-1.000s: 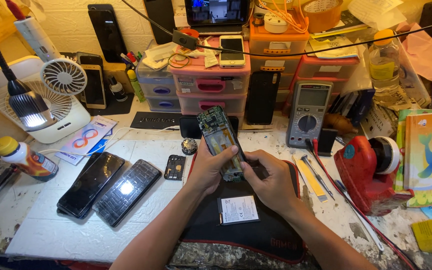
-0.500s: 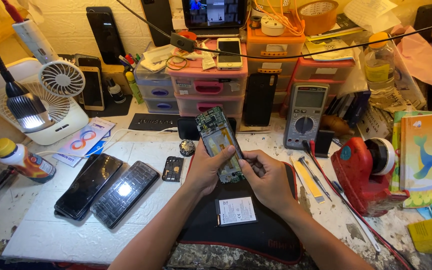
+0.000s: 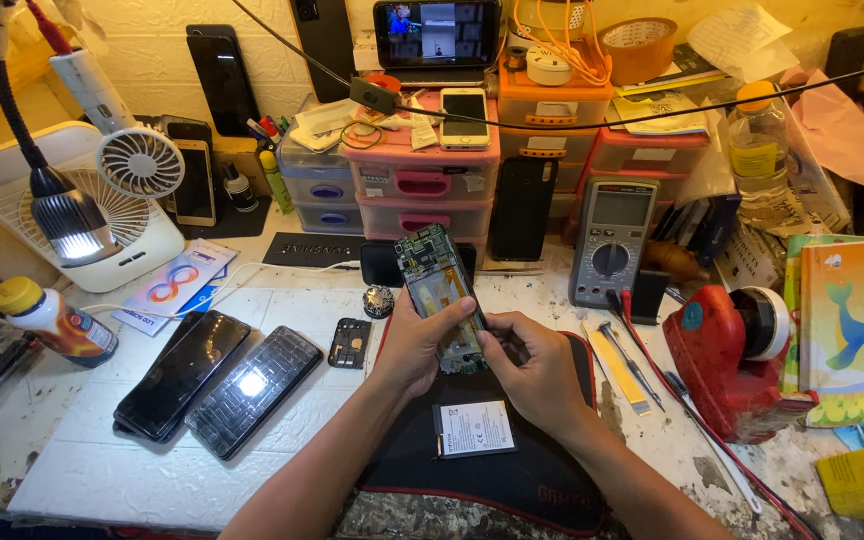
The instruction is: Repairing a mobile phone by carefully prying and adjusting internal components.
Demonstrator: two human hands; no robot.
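An opened phone (image 3: 439,290) with its back off shows a green circuit board at the top and a bare frame below. My left hand (image 3: 417,345) grips its lower left side and holds it tilted above a black work mat (image 3: 542,470). My right hand (image 3: 535,372) pinches at the phone's lower right edge with thumb and forefinger; whether it holds a small tool I cannot tell. A flat phone battery (image 3: 474,429) lies on the mat just below both hands.
Two dark phones (image 3: 217,385) lie face up at left, a small black part (image 3: 350,342) beside them. A multimeter (image 3: 612,240), a red tape dispenser (image 3: 730,362), tweezers (image 3: 627,365), drawer boxes (image 3: 422,185), a white fan (image 3: 137,165) and a lamp (image 3: 67,220) ring the bench.
Both hands stay on the opened phone; my right hand's fingers have shifted slightly along its lower right edge. The view has dipped a little.
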